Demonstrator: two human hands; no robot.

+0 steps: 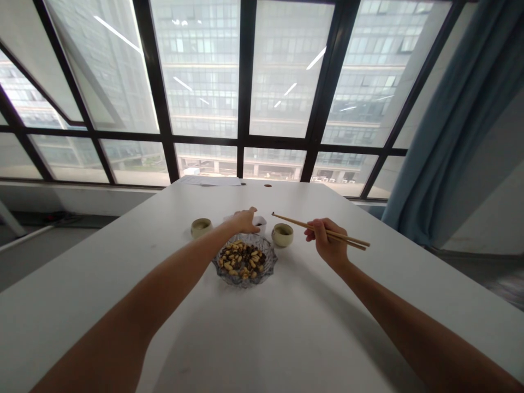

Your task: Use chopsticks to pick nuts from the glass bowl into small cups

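A clear cut-glass bowl (268,267) holds shelled peanuts or similar nuts mixed with dark seeds (241,258). Just behind it stands a small white cup (262,222) with something dark inside. My left hand (244,220) reaches over the bowl's far rim and is closed around the left side of this cup, with the thumb on the near side. To the right, my right hand (329,240) grips a pair of wooden chopsticks (301,222) above the table. Their tips point left, close together, with a tiny dark piece at the end.
Small beige cups stand on either side of the bowl, a left cup (201,228) and a right cup (282,234). Sheets of paper (213,180) lie at the far edge of the white table (286,327). Windows rise beyond, and a blue curtain (442,125) hangs at the right.
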